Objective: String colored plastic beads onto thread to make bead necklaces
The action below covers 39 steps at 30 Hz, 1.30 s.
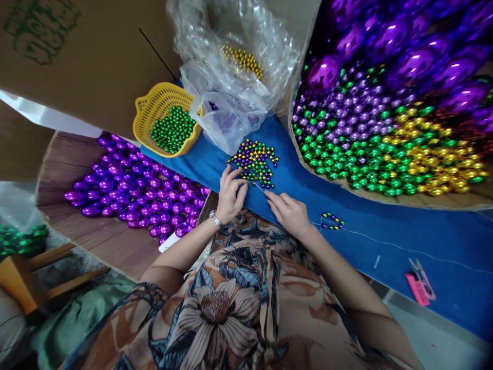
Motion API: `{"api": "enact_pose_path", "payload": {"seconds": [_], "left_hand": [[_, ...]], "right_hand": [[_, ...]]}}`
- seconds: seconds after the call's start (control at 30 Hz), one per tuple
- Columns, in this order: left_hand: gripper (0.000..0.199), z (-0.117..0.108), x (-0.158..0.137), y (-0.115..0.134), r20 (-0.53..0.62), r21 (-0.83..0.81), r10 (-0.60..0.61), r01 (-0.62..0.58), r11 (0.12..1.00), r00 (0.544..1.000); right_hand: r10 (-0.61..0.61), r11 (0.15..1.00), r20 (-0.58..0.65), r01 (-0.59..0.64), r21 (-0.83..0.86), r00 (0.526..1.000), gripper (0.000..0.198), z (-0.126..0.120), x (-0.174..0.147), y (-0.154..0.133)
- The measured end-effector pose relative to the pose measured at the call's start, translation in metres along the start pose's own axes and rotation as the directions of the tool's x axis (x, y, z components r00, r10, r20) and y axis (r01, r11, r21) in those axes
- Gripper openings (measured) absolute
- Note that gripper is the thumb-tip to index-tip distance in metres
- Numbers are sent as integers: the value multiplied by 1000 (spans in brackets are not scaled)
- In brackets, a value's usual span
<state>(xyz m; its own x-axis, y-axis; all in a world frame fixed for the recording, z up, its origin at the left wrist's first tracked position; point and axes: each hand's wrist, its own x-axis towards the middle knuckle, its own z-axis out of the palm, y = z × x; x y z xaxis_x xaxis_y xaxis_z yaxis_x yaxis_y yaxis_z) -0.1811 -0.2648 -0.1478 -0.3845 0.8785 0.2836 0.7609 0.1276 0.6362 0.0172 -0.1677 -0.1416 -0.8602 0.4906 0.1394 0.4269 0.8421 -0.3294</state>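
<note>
My right hand (288, 213) pinches a thin, pale needle (259, 188), its tip pointing at a loose pile of small shiny beads (252, 160) in purple, green and gold. At the near left edge of that pile is my left hand (232, 192), fingers apart, with some fingertips at the beads; nothing shows in its grasp. Beyond my right wrist, a short curved string of mixed beads (333, 221) lies on the blue cloth (370, 241). A white thread (404, 247) trails from there to the right.
A yellow basket (140, 121) holds green beads. Behind the pile stands a clear plastic bag (234, 108) with gold beads. Large boxes of purple baubles (162, 205) and mixed beads (358, 149) flank the cloth. Pink-handled snips (419, 288) lie near the right edge.
</note>
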Motion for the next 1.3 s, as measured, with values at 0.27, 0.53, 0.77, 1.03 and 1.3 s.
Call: {"api": "enact_pose_path", "payload": {"seconds": [0.27, 0.53, 0.77, 1.03, 1.3], "left_hand": [[22, 3, -4, -5, 42, 71, 51, -54, 996, 998], [22, 9, -6, -7, 54, 136, 106, -112, 984, 993], [21, 3, -12, -2, 84, 101, 109, -117, 988, 990], [22, -6, -15, -10, -9, 147, 64, -62, 987, 998], [20, -3, -16, -13, -7, 165, 89, -87, 982, 996]], "right_hand": [[12, 1000, 59, -12, 6, 998, 34, 0, -2, -4], [9, 999, 61, -7, -37, 998, 34, -3, -5, -3], [0, 999, 46, 1, -36, 999, 34, 4, -2, -6], [-16, 1000, 41, 16, -5, 999, 33, 6, 1, -9], [-40, 999, 69, 41, -19, 997, 33, 10, 6, -11]]}}
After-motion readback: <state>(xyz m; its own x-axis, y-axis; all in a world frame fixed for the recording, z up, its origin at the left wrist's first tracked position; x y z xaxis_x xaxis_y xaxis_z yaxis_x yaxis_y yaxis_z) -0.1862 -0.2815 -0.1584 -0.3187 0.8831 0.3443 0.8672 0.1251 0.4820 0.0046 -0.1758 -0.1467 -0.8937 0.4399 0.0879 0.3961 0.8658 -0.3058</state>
